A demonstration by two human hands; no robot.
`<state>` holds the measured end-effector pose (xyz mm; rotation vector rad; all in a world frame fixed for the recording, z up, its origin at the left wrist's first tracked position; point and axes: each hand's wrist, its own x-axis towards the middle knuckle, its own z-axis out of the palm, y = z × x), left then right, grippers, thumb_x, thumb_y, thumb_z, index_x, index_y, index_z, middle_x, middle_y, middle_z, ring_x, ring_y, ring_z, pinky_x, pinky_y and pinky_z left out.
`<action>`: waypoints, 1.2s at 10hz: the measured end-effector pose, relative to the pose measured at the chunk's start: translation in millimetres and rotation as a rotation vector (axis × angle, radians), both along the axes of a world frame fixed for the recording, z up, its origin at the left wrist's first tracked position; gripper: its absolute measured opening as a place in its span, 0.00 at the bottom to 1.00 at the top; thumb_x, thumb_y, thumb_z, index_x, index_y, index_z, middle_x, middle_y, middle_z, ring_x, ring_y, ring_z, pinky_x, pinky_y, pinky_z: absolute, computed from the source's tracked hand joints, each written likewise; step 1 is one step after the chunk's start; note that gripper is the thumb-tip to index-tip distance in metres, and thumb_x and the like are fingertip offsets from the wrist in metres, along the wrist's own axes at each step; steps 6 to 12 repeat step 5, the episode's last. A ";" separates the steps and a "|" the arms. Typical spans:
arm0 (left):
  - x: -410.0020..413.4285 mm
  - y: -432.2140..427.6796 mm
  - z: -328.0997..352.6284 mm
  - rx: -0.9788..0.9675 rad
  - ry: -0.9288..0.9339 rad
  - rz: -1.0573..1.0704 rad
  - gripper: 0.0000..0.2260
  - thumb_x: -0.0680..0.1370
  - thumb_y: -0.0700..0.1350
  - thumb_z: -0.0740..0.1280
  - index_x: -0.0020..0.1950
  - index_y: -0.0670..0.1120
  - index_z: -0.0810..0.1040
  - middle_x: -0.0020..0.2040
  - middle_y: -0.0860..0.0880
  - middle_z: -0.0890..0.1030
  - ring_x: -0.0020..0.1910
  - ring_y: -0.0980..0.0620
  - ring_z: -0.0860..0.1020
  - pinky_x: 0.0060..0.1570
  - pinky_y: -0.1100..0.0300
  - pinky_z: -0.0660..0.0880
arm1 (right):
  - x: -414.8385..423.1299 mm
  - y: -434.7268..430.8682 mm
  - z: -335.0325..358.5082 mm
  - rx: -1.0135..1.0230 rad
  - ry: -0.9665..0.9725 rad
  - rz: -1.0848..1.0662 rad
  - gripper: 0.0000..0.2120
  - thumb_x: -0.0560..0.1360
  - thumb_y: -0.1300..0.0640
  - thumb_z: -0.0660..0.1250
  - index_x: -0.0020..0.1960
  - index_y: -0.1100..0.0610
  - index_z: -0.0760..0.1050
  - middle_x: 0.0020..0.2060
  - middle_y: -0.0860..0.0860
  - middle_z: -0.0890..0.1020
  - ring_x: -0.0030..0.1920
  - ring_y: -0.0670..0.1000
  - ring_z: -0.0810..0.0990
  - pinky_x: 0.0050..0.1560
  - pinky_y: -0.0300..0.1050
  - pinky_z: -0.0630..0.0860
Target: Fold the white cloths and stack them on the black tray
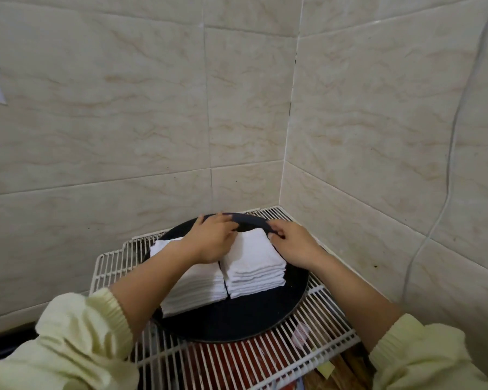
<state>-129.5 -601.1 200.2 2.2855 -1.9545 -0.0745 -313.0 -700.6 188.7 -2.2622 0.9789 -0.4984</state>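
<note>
There is one black tray (pixel 237 319) and one white wire rack (pixel 321 327). Two stacks of folded white cloths are in view, a left stack (pixel 197 288) and a right stack (pixel 254 266). Each has many layers, packed too tightly to count singly. There are two hands, the left hand (pixel 212 240) and the right hand (pixel 293 243), and two pale yellow sleeves (pixel 76 333). One cable (pixel 451 147) and one yellow note (pixel 328 369) complete the count.

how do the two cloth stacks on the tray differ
The left stack looks taller than the right stack and reaches nearer the front. A forearm crosses the left stack's top; the right stack's top shows, the right hand pinching its far corner. Both are folded white cloths.
</note>
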 end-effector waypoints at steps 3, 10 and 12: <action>-2.6 30.5 -19.2 0.106 -0.116 0.071 0.33 0.80 0.65 0.48 0.79 0.52 0.41 0.80 0.48 0.42 0.78 0.50 0.37 0.75 0.42 0.37 | 27.6 5.0 -27.7 -0.081 0.262 0.097 0.26 0.84 0.53 0.50 0.79 0.58 0.49 0.79 0.52 0.51 0.78 0.51 0.48 0.77 0.48 0.49; 6.6 51.3 -0.8 -0.356 0.185 0.109 0.22 0.81 0.54 0.60 0.73 0.49 0.68 0.75 0.46 0.66 0.74 0.48 0.62 0.73 0.55 0.57 | 18.3 11.5 4.6 -0.142 -0.093 0.033 0.20 0.79 0.54 0.62 0.70 0.57 0.69 0.64 0.51 0.74 0.66 0.51 0.72 0.62 0.41 0.67; 6.6 51.3 -0.8 -0.356 0.185 0.109 0.22 0.81 0.54 0.60 0.73 0.49 0.68 0.75 0.46 0.66 0.74 0.48 0.62 0.73 0.55 0.57 | 18.3 11.5 4.6 -0.142 -0.093 0.033 0.20 0.79 0.54 0.62 0.70 0.57 0.69 0.64 0.51 0.74 0.66 0.51 0.72 0.62 0.41 0.67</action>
